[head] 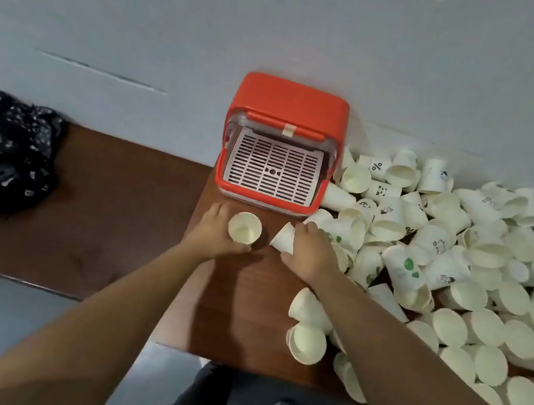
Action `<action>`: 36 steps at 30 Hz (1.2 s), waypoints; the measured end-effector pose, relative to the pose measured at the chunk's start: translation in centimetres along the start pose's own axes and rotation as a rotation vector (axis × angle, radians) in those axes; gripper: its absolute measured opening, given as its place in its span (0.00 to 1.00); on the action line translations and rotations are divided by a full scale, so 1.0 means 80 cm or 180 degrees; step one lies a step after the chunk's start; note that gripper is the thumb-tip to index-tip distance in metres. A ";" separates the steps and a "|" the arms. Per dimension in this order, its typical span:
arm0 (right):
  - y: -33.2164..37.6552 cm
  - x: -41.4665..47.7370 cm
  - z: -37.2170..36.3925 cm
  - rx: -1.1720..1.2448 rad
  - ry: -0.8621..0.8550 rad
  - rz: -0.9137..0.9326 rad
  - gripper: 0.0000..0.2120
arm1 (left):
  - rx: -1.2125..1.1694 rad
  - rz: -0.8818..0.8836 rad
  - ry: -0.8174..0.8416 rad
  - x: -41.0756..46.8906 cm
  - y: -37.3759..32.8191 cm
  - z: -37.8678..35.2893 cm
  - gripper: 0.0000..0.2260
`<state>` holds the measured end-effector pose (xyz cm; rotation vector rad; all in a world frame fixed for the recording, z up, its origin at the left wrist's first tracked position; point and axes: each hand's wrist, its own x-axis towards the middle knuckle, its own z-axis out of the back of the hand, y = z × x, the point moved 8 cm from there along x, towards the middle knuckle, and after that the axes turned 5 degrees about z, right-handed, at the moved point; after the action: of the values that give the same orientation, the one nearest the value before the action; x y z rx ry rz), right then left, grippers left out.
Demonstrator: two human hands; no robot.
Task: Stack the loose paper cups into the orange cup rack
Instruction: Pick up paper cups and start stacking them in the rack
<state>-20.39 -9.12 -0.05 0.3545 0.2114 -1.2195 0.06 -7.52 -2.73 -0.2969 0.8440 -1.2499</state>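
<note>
Orange cup rack (290, 108) sits at the counter's (118, 214) far edge against the wall, lid up. We see only its white slatted tray (273, 172) inside, no cups. Left grip (214, 229) is curled round an upright cup (244, 228), mouth up, just in front of the rack's near side. Right grip (312, 249) holds a tilted cup (283, 239) just beside it, narrow end toward the rack; the two cups are apart. The loose cup pile (457, 265) covers the counter's right end, reaching the rack's right side, with some spilling toward the near edge. A black patterned cloth (3, 145) lies at the left end.
</note>
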 end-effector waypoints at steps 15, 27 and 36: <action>0.019 0.057 -0.042 -0.0350 -0.0124 -0.0091 0.24 | 0.0139 -0.0790 0.0276 0.040 0.002 -0.024 0.34; 0.021 0.062 0.018 0.1614 -0.0783 0.0276 0.34 | -0.0600 -0.0477 -0.0716 0.045 -0.013 0.102 0.30; -0.034 0.081 0.074 0.2762 -0.0980 -0.0254 0.37 | -0.0462 -0.0459 -0.0785 0.118 -0.071 0.089 0.34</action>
<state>-21.00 -17.81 2.75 0.8999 -0.5982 -1.3814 1.67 -19.70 1.86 -0.6253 0.7104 -1.2566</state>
